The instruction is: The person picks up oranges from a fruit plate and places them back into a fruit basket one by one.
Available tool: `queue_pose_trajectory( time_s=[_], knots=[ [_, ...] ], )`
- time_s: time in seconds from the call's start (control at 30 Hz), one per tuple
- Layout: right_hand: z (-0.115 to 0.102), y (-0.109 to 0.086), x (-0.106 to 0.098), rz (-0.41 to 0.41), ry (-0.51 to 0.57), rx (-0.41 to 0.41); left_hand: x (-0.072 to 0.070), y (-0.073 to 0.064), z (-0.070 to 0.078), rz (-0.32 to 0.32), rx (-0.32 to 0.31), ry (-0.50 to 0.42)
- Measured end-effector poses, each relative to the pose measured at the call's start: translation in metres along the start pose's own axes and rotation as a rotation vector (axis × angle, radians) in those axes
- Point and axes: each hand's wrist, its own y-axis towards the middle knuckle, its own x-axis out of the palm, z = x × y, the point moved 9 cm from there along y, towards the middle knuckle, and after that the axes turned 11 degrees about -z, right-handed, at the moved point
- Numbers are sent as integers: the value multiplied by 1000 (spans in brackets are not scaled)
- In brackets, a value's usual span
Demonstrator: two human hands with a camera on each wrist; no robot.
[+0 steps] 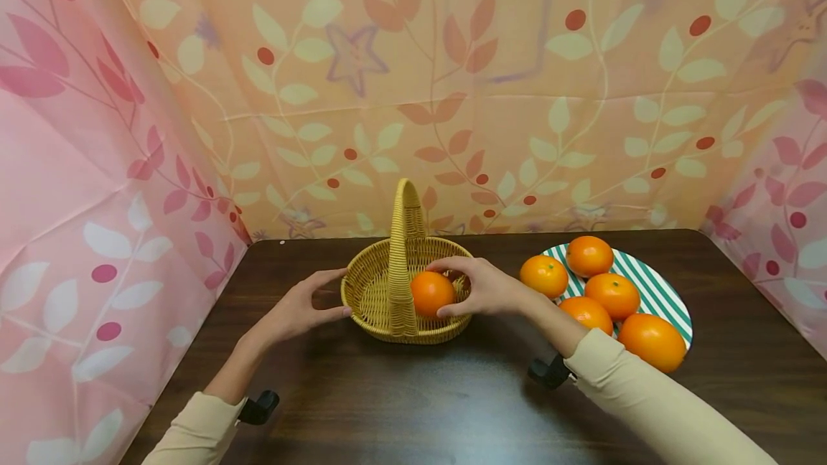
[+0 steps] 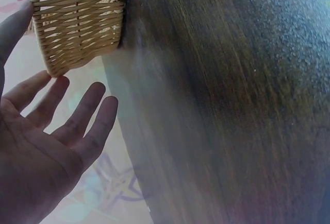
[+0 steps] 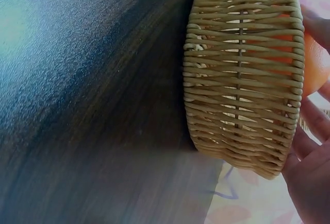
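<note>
Orange (image 1: pixel 433 295) pinched in my right hand (image 1: pixel 484 287), inside basket's (image 1: pixel 375 296) right edge; my left hand (image 1: pixel 298 311), spread, touches left edge. Best: lower gently, then loosen.

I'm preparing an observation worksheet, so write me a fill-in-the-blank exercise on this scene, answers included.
1. The hand gripping an orange fruit is the person's ____ hand.
2. The left hand touches the woven ____.
3. The plate has green and white ____.
4. Besides the held fruit, ____ more fruits show.

Missing words: right; basket; stripes; five.
</note>
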Motion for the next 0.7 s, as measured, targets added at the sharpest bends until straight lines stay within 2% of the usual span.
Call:
queue_pose_trajectory(
  time_s=[0.33,0.57,0.7],
  knots=[
    [3,-2,-2,-7,-37,23,1,0,0,3,0,3],
    [5,-25,-32,141,9,15,1,1,1,-1,13,-17],
    [7,-45,-53,207,36,54,2,0,-1,-6,16,-31]
  ],
)
